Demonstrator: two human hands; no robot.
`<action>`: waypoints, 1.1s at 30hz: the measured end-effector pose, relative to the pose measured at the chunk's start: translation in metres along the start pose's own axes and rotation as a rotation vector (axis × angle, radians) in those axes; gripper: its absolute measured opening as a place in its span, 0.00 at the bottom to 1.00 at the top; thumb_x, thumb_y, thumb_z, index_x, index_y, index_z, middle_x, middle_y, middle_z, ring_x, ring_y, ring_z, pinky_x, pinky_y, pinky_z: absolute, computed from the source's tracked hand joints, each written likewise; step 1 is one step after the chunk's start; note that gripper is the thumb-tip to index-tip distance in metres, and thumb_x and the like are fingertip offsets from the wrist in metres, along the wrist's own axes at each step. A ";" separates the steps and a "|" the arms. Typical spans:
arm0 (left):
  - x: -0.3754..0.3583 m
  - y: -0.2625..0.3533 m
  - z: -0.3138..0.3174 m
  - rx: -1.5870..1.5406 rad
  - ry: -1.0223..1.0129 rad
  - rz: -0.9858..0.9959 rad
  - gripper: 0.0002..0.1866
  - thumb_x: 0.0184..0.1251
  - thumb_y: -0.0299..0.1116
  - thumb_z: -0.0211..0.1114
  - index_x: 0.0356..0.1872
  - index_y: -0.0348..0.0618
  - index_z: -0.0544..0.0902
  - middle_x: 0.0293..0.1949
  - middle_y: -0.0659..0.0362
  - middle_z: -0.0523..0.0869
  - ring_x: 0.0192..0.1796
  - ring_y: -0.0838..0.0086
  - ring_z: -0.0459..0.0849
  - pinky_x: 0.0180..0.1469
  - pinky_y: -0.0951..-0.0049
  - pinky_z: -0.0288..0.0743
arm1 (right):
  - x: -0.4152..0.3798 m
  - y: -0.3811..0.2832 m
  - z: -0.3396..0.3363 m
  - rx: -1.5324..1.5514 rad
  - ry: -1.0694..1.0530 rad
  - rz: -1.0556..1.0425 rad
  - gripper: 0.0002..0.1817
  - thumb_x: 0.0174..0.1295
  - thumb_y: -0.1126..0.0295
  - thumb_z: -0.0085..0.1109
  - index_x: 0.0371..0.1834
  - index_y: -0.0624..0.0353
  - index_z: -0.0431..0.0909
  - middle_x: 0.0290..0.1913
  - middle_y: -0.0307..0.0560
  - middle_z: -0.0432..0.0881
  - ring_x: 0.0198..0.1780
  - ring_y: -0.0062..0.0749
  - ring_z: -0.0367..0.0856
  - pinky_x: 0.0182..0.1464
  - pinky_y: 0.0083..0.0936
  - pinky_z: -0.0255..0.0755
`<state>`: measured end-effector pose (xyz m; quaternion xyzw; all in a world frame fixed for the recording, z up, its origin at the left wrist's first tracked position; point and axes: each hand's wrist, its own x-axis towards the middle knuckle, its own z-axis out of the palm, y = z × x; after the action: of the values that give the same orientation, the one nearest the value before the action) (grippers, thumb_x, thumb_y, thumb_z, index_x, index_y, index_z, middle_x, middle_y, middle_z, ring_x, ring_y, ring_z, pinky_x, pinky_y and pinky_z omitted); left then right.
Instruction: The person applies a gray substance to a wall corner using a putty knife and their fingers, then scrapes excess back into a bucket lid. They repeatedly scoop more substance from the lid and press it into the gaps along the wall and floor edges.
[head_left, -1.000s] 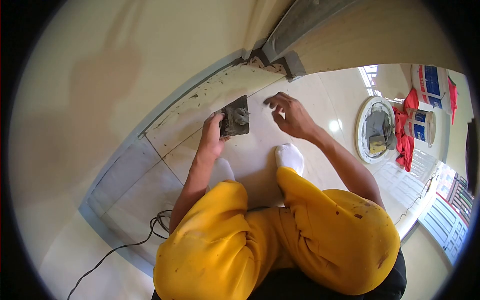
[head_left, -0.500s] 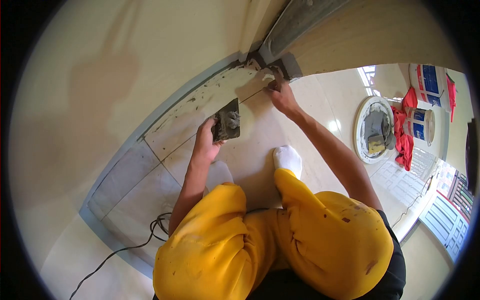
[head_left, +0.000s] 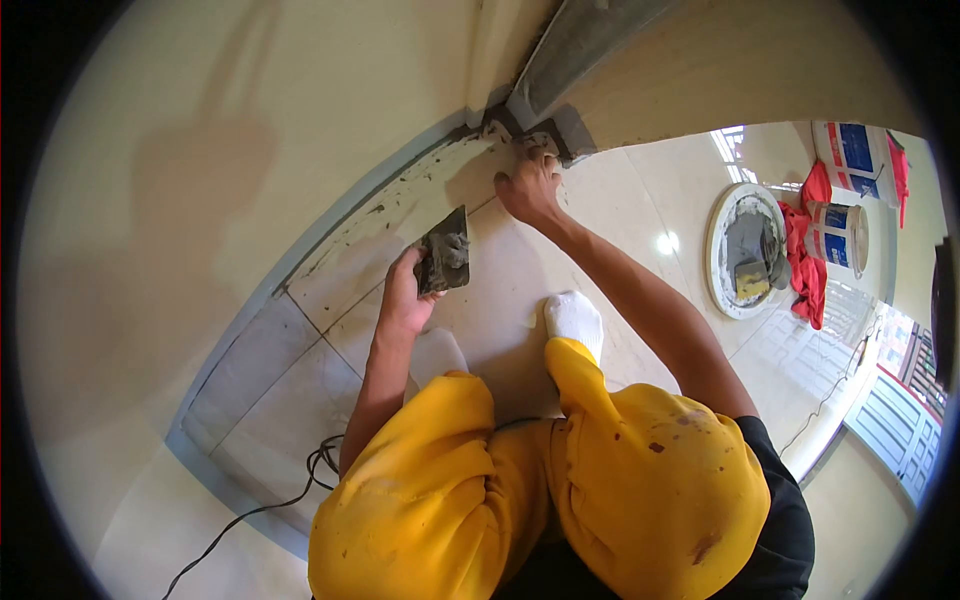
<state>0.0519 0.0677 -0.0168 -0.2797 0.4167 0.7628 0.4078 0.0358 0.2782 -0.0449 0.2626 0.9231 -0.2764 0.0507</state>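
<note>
The left hand [head_left: 403,297] is closed around a small trowel [head_left: 445,262] loaded with grey mortar [head_left: 455,251], which juts out at the hand's 1 o'clock. The right hand [head_left: 528,188], at the trowel's 2 o'clock, presses loosely curled fingers into the floor tile [head_left: 500,290] joint by the door-frame base [head_left: 545,135]; whether it holds anything cannot be told.

L hand [head_left: 405,295] gripped shut, arm bent; R hand [head_left: 528,187] stretched fwd, fingers pressed down.

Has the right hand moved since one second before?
Yes. The right hand went up the floor, away from the white sock, to the corner by the door frame.
</note>
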 end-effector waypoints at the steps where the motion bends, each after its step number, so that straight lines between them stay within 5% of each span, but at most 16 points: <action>1: 0.001 0.000 -0.001 -0.004 0.000 0.003 0.10 0.62 0.36 0.46 0.33 0.45 0.74 0.26 0.63 0.78 0.24 0.79 0.75 0.20 0.80 0.64 | -0.002 0.001 0.001 0.015 0.030 -0.028 0.30 0.43 0.64 0.51 0.53 0.66 0.63 0.55 0.62 0.60 0.56 0.56 0.56 0.51 0.51 0.53; 11: -0.003 -0.001 0.001 0.000 -0.012 0.046 0.11 0.61 0.38 0.46 0.34 0.45 0.74 0.28 0.63 0.78 0.25 0.79 0.74 0.21 0.79 0.64 | -0.009 0.002 -0.017 0.061 0.066 -0.044 0.31 0.43 0.66 0.53 0.56 0.60 0.64 0.50 0.59 0.64 0.52 0.49 0.60 0.50 0.45 0.57; 15: -0.004 0.002 0.006 -0.058 0.053 -0.031 0.10 0.60 0.38 0.49 0.34 0.45 0.75 0.26 0.64 0.77 0.24 0.80 0.73 0.20 0.80 0.65 | -0.062 -0.035 -0.062 0.481 -0.460 -0.292 0.32 0.45 0.77 0.53 0.60 0.57 0.62 0.34 0.48 0.66 0.39 0.40 0.64 0.43 0.31 0.62; 19: -0.008 0.007 0.003 -0.165 -0.079 -0.137 0.09 0.59 0.37 0.49 0.32 0.45 0.75 0.23 0.64 0.77 0.21 0.81 0.72 0.18 0.81 0.66 | -0.088 -0.041 -0.069 0.397 -0.461 -0.581 0.32 0.42 0.80 0.51 0.57 0.56 0.65 0.33 0.50 0.67 0.39 0.41 0.63 0.45 0.33 0.59; 22: -0.008 0.008 -0.008 -0.210 -0.117 -0.141 0.08 0.59 0.36 0.49 0.32 0.45 0.75 0.23 0.65 0.77 0.19 0.79 0.72 0.18 0.80 0.66 | -0.080 -0.036 -0.077 0.096 -0.260 -0.852 0.27 0.39 0.82 0.50 0.49 0.54 0.74 0.33 0.46 0.66 0.39 0.38 0.63 0.44 0.32 0.59; 24: -0.010 0.017 -0.021 -0.334 -0.347 -0.155 0.09 0.59 0.34 0.49 0.34 0.43 0.75 0.26 0.63 0.78 0.24 0.78 0.75 0.24 0.78 0.70 | -0.073 -0.031 -0.081 0.122 -0.267 -0.848 0.27 0.39 0.83 0.50 0.49 0.56 0.74 0.33 0.46 0.65 0.38 0.38 0.63 0.45 0.30 0.59; 25: -0.009 0.017 -0.023 -0.334 -0.338 -0.153 0.09 0.59 0.34 0.49 0.34 0.43 0.75 0.26 0.63 0.78 0.24 0.78 0.75 0.24 0.78 0.70 | -0.073 -0.032 -0.082 0.145 -0.273 -0.842 0.26 0.39 0.84 0.50 0.48 0.57 0.75 0.33 0.46 0.65 0.37 0.38 0.62 0.46 0.29 0.59; 27: -0.021 0.029 -0.001 0.074 -0.006 0.056 0.10 0.58 0.32 0.49 0.36 0.40 0.75 0.31 0.60 0.79 0.31 0.76 0.78 0.32 0.77 0.73 | -0.073 -0.039 -0.084 0.300 -0.361 -0.689 0.25 0.40 0.84 0.50 0.47 0.57 0.75 0.32 0.46 0.64 0.38 0.38 0.62 0.46 0.28 0.59; 33: -0.024 0.034 0.006 0.165 -0.133 0.095 0.13 0.58 0.29 0.48 0.43 0.37 0.72 0.37 0.57 0.79 0.37 0.75 0.79 0.38 0.75 0.73 | -0.073 -0.040 -0.073 0.387 -0.383 -0.603 0.23 0.41 0.84 0.48 0.45 0.58 0.76 0.33 0.48 0.65 0.39 0.38 0.63 0.44 0.29 0.62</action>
<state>0.0345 0.0525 0.0182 -0.1738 0.4630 0.7612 0.4194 0.0817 0.2556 0.0529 -0.0713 0.8636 -0.4913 0.0883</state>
